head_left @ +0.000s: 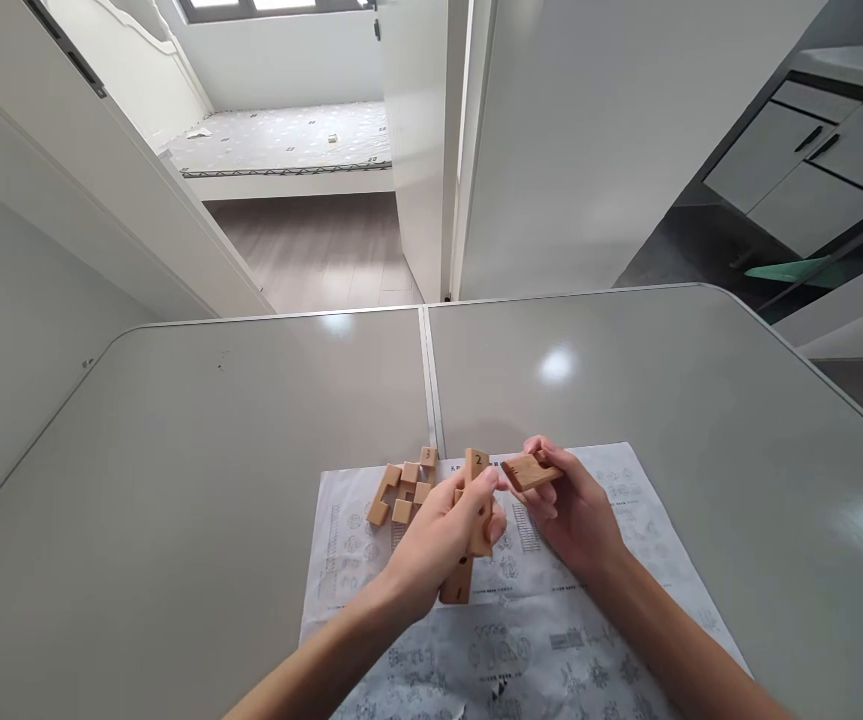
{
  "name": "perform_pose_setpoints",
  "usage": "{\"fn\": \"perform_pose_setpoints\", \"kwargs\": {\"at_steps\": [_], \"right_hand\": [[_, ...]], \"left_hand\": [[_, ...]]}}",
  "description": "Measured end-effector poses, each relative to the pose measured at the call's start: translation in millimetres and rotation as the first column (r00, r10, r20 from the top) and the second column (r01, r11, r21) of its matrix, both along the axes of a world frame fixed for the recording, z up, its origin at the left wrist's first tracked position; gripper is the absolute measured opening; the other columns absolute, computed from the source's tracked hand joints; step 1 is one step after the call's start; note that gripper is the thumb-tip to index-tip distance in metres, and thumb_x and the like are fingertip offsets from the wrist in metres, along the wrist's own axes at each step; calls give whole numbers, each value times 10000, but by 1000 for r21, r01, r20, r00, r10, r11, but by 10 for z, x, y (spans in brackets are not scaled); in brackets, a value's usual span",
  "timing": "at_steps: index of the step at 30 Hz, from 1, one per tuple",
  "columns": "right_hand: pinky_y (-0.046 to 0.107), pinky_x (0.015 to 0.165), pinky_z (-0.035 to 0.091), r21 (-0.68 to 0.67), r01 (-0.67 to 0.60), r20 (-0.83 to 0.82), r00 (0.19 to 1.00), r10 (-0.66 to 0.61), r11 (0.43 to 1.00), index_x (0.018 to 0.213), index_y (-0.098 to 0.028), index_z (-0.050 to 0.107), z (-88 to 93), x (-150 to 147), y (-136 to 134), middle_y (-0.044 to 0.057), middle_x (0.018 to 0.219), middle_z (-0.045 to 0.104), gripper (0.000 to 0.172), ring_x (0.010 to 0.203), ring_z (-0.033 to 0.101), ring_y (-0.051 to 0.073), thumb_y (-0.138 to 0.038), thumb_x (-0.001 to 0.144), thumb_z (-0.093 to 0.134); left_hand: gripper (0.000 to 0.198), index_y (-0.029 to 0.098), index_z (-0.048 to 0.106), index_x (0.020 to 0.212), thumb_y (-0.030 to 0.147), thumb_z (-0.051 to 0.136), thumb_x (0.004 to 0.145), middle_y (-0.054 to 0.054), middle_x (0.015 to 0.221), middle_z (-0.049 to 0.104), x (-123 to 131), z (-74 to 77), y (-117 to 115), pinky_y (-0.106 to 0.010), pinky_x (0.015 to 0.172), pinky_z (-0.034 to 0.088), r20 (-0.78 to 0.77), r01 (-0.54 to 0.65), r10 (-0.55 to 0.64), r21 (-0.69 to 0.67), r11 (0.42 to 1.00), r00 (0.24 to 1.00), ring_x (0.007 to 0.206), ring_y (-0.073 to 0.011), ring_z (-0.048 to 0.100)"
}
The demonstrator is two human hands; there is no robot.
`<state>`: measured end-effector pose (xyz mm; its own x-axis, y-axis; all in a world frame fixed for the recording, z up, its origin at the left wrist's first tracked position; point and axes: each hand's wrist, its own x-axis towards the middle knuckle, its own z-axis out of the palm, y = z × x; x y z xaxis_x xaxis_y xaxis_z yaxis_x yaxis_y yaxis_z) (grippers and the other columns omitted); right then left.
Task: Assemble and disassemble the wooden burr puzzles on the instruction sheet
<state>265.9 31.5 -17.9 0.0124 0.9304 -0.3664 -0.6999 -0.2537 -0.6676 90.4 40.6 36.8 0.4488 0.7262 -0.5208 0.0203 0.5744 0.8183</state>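
Observation:
My left hand [446, 530] is closed around joined wooden puzzle pieces, held above the paper. One held piece [478, 462] points up and bears a "2"; another piece [456, 584] sticks out below with a "1" on it. In my right hand [577, 510] a single wooden puzzle piece [532, 472] is pinched between thumb and fingers, just right of the left hand's pieces and apart from them. Left of my left hand lie several loose notched wooden pieces [384, 495], one of them [429, 458] marked "3". My left fingers hide where the held pieces meet.
A printed instruction sheet [506, 645] with small diagrams lies under my hands, creased at its near part. The grey table [213, 480] has a seam [429, 370] down its middle. Beyond its far edge are an open door [416, 130], a bed [288, 140] and, right, cabinets [813, 150].

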Motion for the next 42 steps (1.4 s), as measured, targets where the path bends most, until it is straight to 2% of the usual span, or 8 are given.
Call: {"fn": "perform_pose_setpoints", "kwargs": {"at_steps": [6,10,16,22,29,32,37,42], "right_hand": [[196,470,432,-20,3,-152,988,-6,1000,805,-180,746,37,27,66,-90,498,434,212,435,326,67,-347,828,874],[204,479,433,-34,-17,-155,988,11,999,826,-181,751,40,32,72,-86,506,432,216,441,335,73,-368,857,856],[215,484,419,-29,-28,-118,993,25,999,846,-197,726,32,38,70,-90,526,405,225,447,348,78,-394,883,828],[256,502,423,-29,-46,-66,997,44,999,830,-217,700,27,41,55,-88,528,394,242,453,350,97,-420,905,809],[257,525,394,2,-41,31,999,41,999,870,-210,720,17,3,22,-73,534,433,245,492,383,104,-438,909,803],[260,535,392,41,-22,113,993,18,999,934,-217,727,7,-37,-10,-60,570,478,248,528,428,117,-453,917,803],[281,583,433,82,-37,327,945,8,996,1067,-228,737,-23,-96,-105,-33,647,567,282,596,503,151,-477,945,790],[275,593,436,121,-89,471,882,22,989,1152,-251,739,-38,-129,-160,-33,656,577,297,589,519,145,-512,1013,715]], "left_hand": [[478,168,632,1194,547,717,917,22,842,593,96,-149,151,-248,591,276,192,-121,148,-146,982,970,560,-66,322],[544,174,600,1345,503,719,930,25,867,606,17,-211,194,-238,612,312,184,-206,242,-193,959,953,554,-58,323],[520,187,597,1391,485,653,969,26,884,589,-212,-210,185,-241,592,315,144,-300,323,-159,941,935,555,-71,303],[446,164,652,1356,466,566,1040,-16,938,620,-286,-146,154,-257,645,344,169,-186,196,-72,980,966,582,-70,342],[490,180,654,1351,561,547,1063,-16,928,617,-144,-168,124,-281,595,261,185,-62,48,69,996,982,545,-56,266],[471,189,648,1295,581,516,1070,3,881,600,-102,-189,127,-287,575,234,179,-61,39,117,991,983,529,-58,259],[476,174,620,931,590,447,1085,45,677,484,-105,-201,106,-294,555,240,139,-66,37,208,976,990,511,-81,256],[496,174,663,1010,632,480,1060,58,600,405,-133,-200,70,-303,554,249,103,-80,59,210,974,993,528,-114,268]]}}
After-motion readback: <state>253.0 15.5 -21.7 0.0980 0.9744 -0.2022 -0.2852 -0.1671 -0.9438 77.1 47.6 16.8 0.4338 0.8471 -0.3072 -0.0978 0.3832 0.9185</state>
